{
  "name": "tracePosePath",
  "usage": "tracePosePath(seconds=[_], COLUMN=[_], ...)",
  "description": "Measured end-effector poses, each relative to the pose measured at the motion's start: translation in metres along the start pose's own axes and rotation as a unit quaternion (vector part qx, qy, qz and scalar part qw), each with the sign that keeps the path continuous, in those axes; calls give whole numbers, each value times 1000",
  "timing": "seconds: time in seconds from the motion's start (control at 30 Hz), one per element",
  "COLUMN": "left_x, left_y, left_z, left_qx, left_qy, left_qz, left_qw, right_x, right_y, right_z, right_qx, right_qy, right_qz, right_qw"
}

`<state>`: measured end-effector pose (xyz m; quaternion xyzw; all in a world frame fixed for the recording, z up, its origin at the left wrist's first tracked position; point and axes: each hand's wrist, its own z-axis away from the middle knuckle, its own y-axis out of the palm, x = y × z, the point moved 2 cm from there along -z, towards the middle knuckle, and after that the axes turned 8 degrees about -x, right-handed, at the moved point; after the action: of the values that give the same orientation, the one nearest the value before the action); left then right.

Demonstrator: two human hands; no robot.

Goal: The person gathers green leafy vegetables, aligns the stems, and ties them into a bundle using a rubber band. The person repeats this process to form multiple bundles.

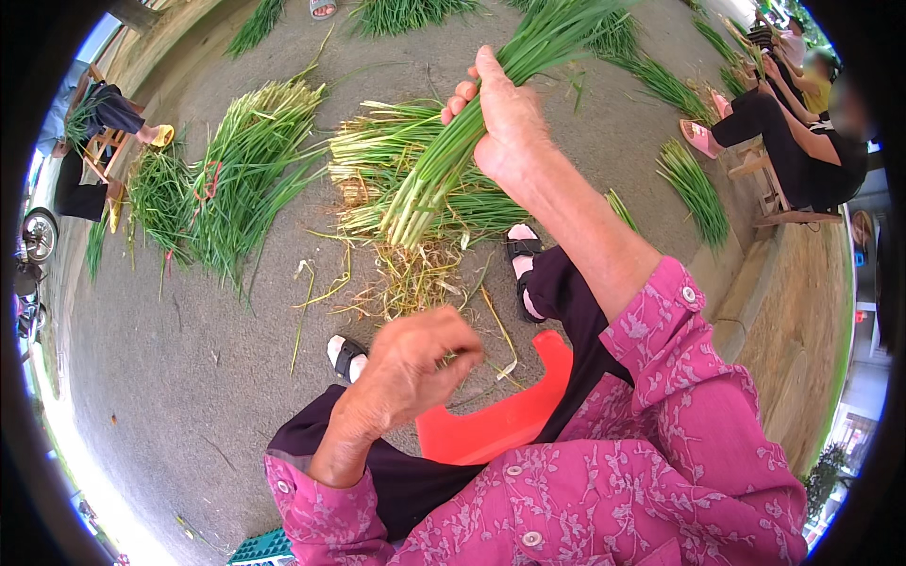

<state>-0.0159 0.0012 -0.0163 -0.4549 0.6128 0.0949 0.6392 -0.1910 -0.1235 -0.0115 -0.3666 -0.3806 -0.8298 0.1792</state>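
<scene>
My right hand grips a bundle of garlic chives, its pale cut ends pointing down toward me and its green leaves running up past the fist. Below and nearer my lap hovers my left hand, slightly blurred, with bent fingers and the thumb close to them. Whether a thin scrap is pinched there I cannot tell. Under the held bundle, a pile of chives lies on the pavement, pale ends to the left. Yellowed leaf trimmings are heaped between the pile and my feet.
A larger chive heap with a red tie lies left. A smaller bunch is at right. A red plastic stool shows between my legs, and a green crate behind. Seated people work along both sides.
</scene>
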Motion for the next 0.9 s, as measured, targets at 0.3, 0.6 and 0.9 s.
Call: tracePosePath(seconds=[0.3,0.6,0.9], left_x=[2,3,2], left_y=[-21,-24,-26], left_z=[-19,-20,-21], left_qx=[-278,-232,-334], left_qy=[72,94,12], left_qz=[-343,-431,-168], left_qw=[894,867,927], right_x=[-21,-26,-20], right_y=[7,7,5], right_z=[17,22,16], right_qx=[52,64,36], right_qy=[45,93,76], right_qz=[48,45,47], right_qw=[996,993,995])
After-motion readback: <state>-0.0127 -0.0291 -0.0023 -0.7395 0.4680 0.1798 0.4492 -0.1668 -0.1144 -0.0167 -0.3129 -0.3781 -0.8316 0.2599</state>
